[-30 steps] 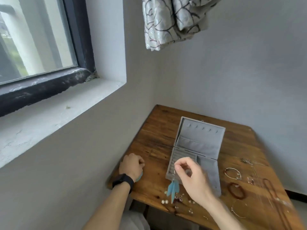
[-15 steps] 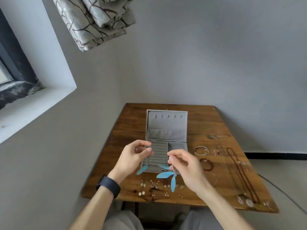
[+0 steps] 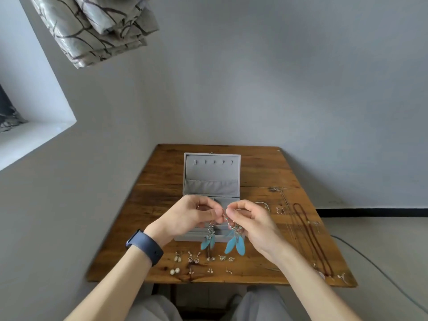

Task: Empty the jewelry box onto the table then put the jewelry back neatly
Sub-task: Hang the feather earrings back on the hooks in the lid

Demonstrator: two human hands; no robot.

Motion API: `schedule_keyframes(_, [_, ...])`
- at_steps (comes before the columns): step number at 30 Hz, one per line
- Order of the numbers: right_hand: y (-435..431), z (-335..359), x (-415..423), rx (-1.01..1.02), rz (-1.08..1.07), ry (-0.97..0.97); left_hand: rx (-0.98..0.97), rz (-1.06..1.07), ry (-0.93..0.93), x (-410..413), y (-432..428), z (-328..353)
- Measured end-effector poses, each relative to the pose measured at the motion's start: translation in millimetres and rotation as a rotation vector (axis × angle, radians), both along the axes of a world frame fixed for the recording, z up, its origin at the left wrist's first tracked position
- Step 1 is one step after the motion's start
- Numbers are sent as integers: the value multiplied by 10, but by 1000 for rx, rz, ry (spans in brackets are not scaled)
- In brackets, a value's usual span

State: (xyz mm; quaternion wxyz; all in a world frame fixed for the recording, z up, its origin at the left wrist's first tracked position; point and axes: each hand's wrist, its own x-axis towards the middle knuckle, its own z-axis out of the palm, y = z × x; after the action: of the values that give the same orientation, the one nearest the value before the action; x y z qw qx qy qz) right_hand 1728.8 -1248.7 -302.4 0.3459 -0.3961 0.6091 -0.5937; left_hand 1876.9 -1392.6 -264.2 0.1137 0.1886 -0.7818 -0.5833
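Both hands are raised just above the wooden surface (image 3: 162,181), meeting in front of the open grey jewelry box (image 3: 212,177). The left hand (image 3: 190,216), with a dark band (image 3: 144,246) on its wrist, pinches the top of one blue feather earring (image 3: 208,238) between thumb and fingertips. The right hand (image 3: 251,224) pinches the hook of a second feather earring (image 3: 236,243) the same way. The two sets of fingertips nearly touch, and the feathers hang down side by side over the front edge of the box.

The box sits near the middle of the surface, its lid standing upright at 12 o'clock, showing a row of small hooks and a pocket. Its tray is mostly hidden behind the hands, so I cannot tell what lies in it.

At 6 o'clock from the box, near the front edge, small earrings (image 3: 196,259) lie in two rough rows, with a pearl pair (image 3: 174,271) at the left end. At 3 o'clock lie a thin bangle (image 3: 262,203) and, further right, a long dark red necklace (image 3: 310,235) stretched towards the near corner, with finer chains beside it that are too faint to make out.
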Motion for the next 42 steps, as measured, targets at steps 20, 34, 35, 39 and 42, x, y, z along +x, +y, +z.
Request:
schedule_keyframes(20, [-1207,-111,-283,155,-139,487,-284,498,-114,-317,-754,-334])
schedule_keyframes(34, [-2460,-221,-592,326,-268,284,254,397,-502,-796,-1936,-323])
schedule_keyframes(35, [-2479,-227,-579,338,-289,267,250,414,-497,-794,-1945,-339])
schedule_keyframes(39, [-2517,-221,-495,367,-402,196,253,449,-457,-779,-1916,-395])
schedule_keyframes(42, [-2500,-206,-420,366,-447,156,226,491,-434,-774,-1867,-401])
